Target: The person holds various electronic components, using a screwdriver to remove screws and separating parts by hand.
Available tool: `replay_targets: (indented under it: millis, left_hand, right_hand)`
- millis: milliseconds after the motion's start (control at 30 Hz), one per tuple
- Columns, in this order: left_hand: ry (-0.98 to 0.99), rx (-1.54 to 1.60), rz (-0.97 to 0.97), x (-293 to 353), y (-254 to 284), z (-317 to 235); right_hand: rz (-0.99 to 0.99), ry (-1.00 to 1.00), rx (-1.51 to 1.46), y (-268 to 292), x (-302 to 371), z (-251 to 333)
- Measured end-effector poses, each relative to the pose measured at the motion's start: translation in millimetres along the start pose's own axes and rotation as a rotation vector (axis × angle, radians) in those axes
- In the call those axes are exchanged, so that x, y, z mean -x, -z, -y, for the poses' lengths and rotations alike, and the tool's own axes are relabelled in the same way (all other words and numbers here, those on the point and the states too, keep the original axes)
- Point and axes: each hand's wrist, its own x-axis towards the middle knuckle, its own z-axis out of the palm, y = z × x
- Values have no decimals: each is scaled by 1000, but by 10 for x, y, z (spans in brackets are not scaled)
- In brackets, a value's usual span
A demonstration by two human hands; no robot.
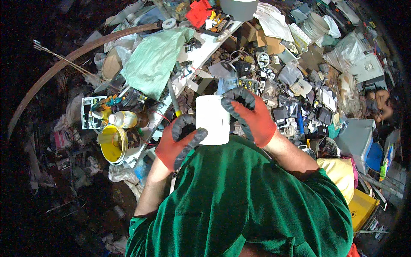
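Between my two gloved hands is a white cylinder (212, 121), smooth-sided, with a small dark mark on its side; its exact kind I cannot tell. My left hand (180, 140), in a red glove with black finger coating, grips its lower left edge with the thumb on the front. From the upper right, my right hand (249, 115), gloved the same way, curls its fingers around the rim. The cylinder is held nearly upright in front of my green top (239, 184). The fingers behind the cylinder are hidden.
Left of my hands, a long white board (205, 53) carries a pale green cloth (156, 60), a white bottle (123, 119) and a yellow-lined bucket (114, 145). A grey bucket (239, 9) stands at the far end. Heaped electronic scrap (295, 92) spreads ahead and right, near a yellow box (363, 208).
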Motion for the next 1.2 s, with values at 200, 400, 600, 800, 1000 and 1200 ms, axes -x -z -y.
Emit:
replay_targets:
  millis: [200,400,600,800,1000,1200]
  left_hand:
    - [-105,115,-164,10,-72,125]
    - [-156,117,-158,35,-142,42]
    - [-94,276,-167,-119,-222,71]
    - [-106,356,-89,-133,-165,71]
    - [-9,636,-1,-108,-221,28]
    - [-49,530,58,-168,-429,-138]
  right_hand:
    - [174,82,-28,4,73,-32]
    - [160,101,53,-122,295,-74]
    - [77,43,12,-90,129,-393]
    - [130,-84,-266,-71,132,-57]
    - [147,-28,-165,33,202,65]
    - [75,30,-53,76,331,157]
